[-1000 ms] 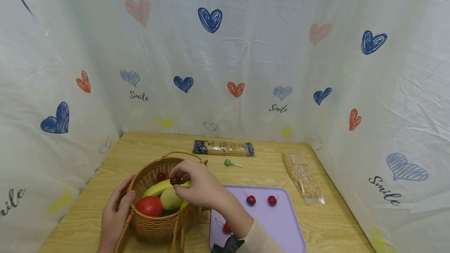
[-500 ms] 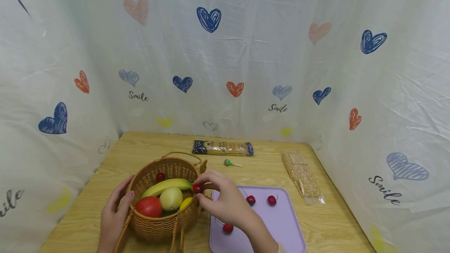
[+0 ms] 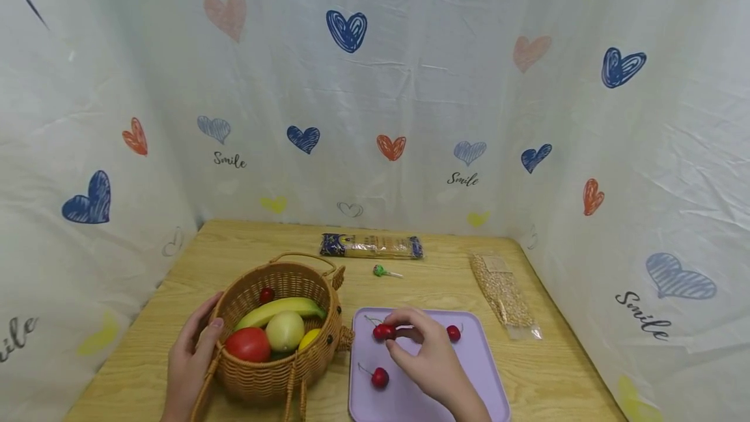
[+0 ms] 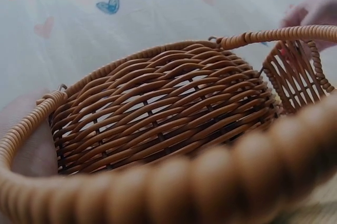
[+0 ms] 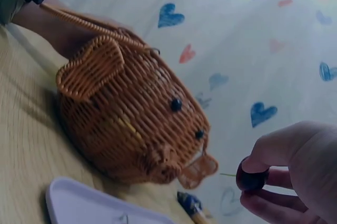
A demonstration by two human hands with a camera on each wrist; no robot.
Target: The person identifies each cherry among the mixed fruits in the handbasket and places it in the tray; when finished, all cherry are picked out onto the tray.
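Observation:
At the left, a wicker basket [image 3: 275, 376] with a pig-like snout and ears holds a red tomato-like fruit [image 3: 249, 344], a banana [image 3: 281, 310], a pale green round fruit [image 3: 285, 331], a yellow fruit [image 3: 308, 338] and a cherry [image 3: 266, 295]. My left hand [image 3: 190, 357] grips its left rim, thumb at the edge. Over the lilac tray [image 3: 404, 402], my right hand [image 3: 430, 357] pinches a stemmed cherry [image 5: 250, 175] between thumb and fingers. Two other cherries show on the tray, a front cherry [image 3: 379, 378] and a right cherry [image 3: 454, 333]; the hand covers part of the tray.
Behind lie a noodle packet [image 3: 372, 246] and a green lollipop [image 3: 381, 271]. A clear bag of grains [image 3: 504, 292] is at the right on the wooden table [image 3: 328, 279]. Heart-printed curtains [image 3: 410, 83] enclose the table's back and sides.
My right hand has carried the cherry from inside the basket, past its right rim, to over the tray. A cherry on the tray is now hidden behind it. The left hand stays put.

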